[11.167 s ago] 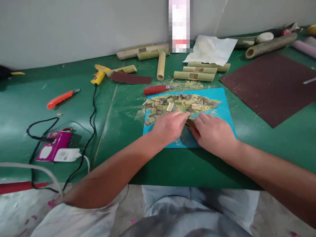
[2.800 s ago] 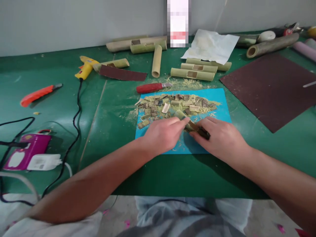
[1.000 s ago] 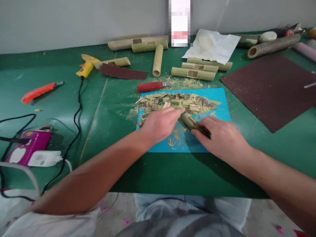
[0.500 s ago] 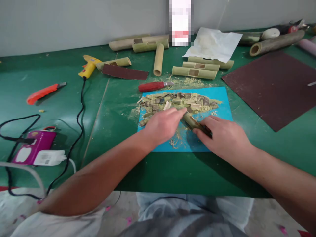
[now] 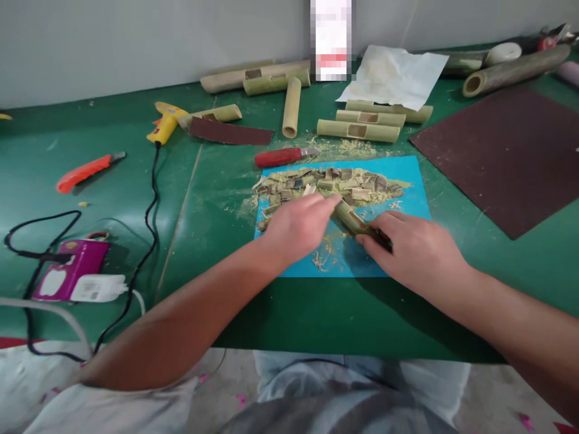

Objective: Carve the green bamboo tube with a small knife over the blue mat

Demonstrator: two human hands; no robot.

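Observation:
A short bamboo tube (image 5: 350, 218) with a rectangular opening cut in its side lies slanted over a blue sheet (image 5: 357, 265). My left hand (image 5: 302, 224) is closed at its far end, the fingers pressed together there. Around the near end my right hand (image 5: 416, 246) is closed, thumb and fingers gripping it. Something dark shows under the right fingers; I cannot make out whether it is a tool or part of the tube. Bamboo chips and shavings (image 5: 294, 184) are heaped on the sheet beyond both hands. Behind them lies a red-handled knife (image 5: 278, 157).
Several cut bamboo tubes (image 5: 357, 131) lie farther back, near white paper (image 5: 395, 75). Brown sandpaper (image 5: 511, 163) is at right. At left are an orange utility knife (image 5: 85, 173), a yellow glue gun (image 5: 167, 123), a purple power box (image 5: 79, 265) and trailing cables.
The view has shifted slightly, so the table objects appear a little farther right. Both hands keep almost the same hold on the bamboo tube.

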